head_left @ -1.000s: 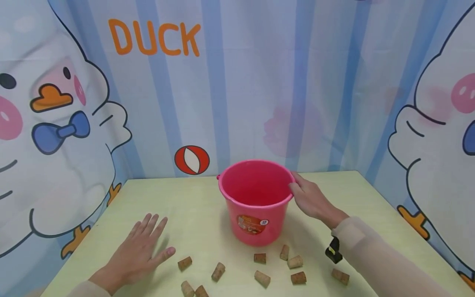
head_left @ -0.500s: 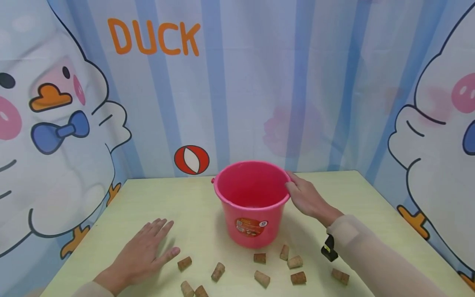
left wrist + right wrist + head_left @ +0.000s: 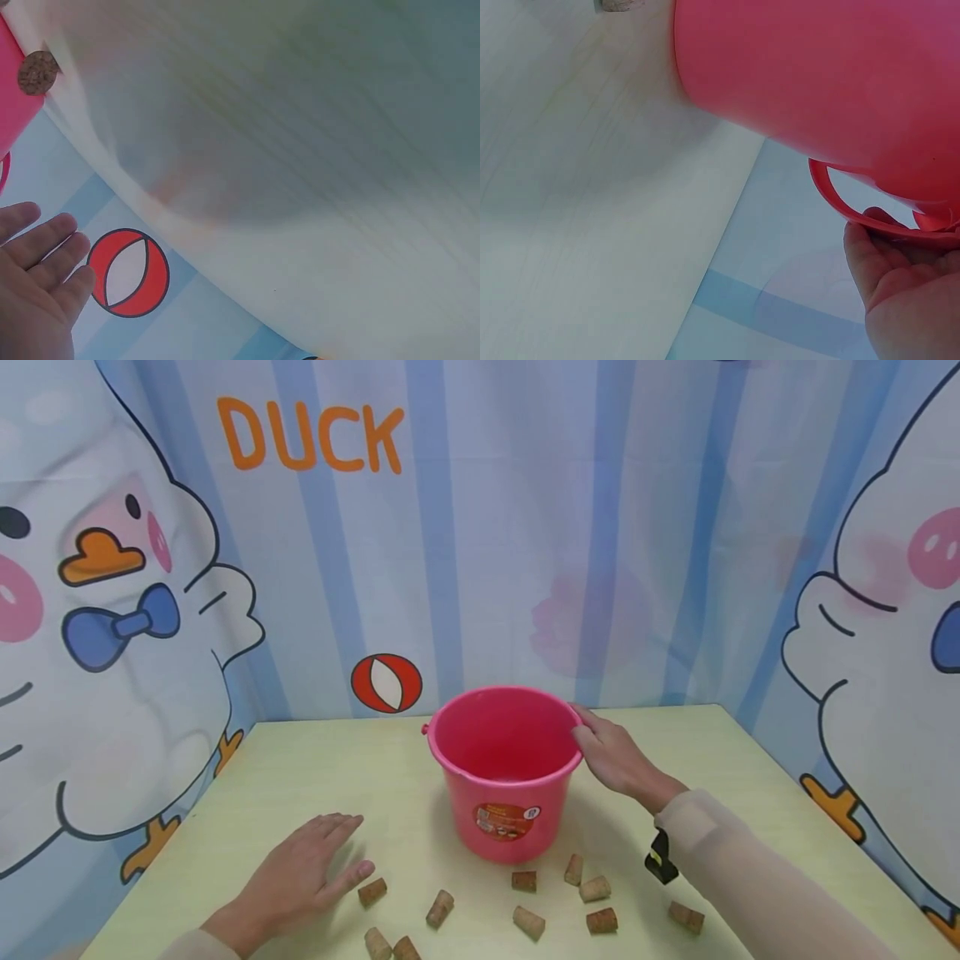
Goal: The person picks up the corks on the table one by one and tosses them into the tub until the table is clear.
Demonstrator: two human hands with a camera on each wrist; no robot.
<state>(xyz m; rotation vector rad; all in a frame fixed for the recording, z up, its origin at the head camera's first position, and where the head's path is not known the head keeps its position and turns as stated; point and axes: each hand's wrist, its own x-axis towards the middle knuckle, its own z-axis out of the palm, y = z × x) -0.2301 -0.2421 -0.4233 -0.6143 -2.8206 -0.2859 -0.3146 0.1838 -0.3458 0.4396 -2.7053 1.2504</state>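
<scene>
A pink bucket (image 3: 465, 789) stands upright on the pale yellow table, its mouth facing up and no contents visible inside. My right hand (image 3: 621, 762) grips the bucket at the right of its rim. In the right wrist view, the fingers of that hand (image 3: 911, 296) curl round the bucket's handle (image 3: 826, 193); some fingertips are hidden behind it. Low over the table on the left is my left hand (image 3: 292, 878), fingers extended and holding nothing. Just right of its thumb lies a brown cork (image 3: 372, 892). The left wrist view also shows the straight fingers (image 3: 56, 259).
Several more corks lie scattered in front of the bucket, among them a pale cork (image 3: 529, 922) and a darker cork (image 3: 602, 920). One cork (image 3: 686, 917) lies farther right, beneath my right forearm. A printed duck curtain (image 3: 510, 527) borders the table's back and sides.
The bucket has shifted slightly left and nearer, with my right hand on it. My left hand has moved right and a little nearer, turning its fingers rightward. The corks stay put.
</scene>
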